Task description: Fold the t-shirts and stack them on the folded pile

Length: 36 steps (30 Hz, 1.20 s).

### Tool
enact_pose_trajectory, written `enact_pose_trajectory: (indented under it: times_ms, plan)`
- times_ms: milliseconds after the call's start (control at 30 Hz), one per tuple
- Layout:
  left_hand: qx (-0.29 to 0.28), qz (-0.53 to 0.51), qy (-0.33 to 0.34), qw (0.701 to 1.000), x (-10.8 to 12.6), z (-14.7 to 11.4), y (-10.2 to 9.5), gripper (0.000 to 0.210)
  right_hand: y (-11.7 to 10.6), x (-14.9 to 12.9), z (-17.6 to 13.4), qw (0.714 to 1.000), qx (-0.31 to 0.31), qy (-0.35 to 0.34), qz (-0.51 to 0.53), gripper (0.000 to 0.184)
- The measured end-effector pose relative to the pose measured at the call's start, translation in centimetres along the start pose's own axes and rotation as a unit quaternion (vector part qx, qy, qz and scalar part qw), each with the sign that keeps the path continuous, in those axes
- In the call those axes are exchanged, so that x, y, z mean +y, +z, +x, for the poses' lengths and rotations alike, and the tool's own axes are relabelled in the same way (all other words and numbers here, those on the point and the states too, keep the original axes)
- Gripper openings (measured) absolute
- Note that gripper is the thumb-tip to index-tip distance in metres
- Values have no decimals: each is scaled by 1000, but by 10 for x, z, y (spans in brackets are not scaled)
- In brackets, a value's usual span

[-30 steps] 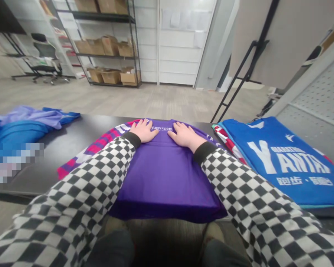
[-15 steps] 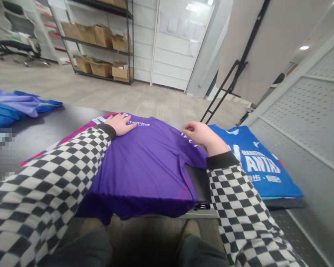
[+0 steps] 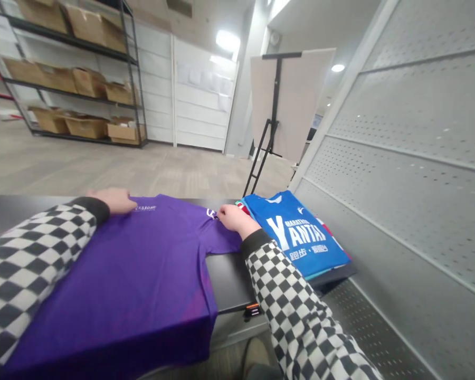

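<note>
A purple short-sleeved T-shirt [image 3: 142,279] lies spread over the dark table [image 3: 227,279], its lower part draped over the front edge. White lettering runs across its upper chest. My left hand [image 3: 113,200] is on the shirt's upper left, beside the lettering, with its fingers curled onto the fabric and partly hidden from me. At the sleeve on the right, next to a white print, my right hand [image 3: 234,217] pinches the cloth. Close by on the right rests a stack topped by a folded blue T-shirt [image 3: 296,232] with white YANTAI lettering.
A grey perforated panel [image 3: 411,158] rises along the table's right side. Behind the table stand a black easel with a board [image 3: 288,100], a white cabinet [image 3: 203,105] and a black shelf rack [image 3: 73,92] with cardboard boxes.
The view has turned right. My left hand, flat on the shirt before, now has its fingers curled. The right sleeve is stretched out further toward the blue stack, with my right hand at it.
</note>
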<state>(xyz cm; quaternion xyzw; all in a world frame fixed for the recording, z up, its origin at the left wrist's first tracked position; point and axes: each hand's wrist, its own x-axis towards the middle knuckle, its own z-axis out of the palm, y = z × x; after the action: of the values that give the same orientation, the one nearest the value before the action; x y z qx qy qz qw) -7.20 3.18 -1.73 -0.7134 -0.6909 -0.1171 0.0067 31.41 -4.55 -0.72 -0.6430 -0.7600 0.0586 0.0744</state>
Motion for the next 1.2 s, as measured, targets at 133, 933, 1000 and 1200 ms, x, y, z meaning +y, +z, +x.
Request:
enact_pose_trajectory:
  times_ms: [133,933,1000,1200]
  plan:
    - [-14,-84,104,991,85,-25,23,60,6,-2,2,999,28,-8,-16,27]
    - [-140,-45,226,963,125,-64,34,81,1,16,10,991,61,113,-19,22]
    - [-139,-43,224,964,126,-63,34,81,2,10,11,988,93,120,-28,32]
    - [-140,-57,226,962,122,-61,33,83,5,-8,12,997,59,49,-8,27]
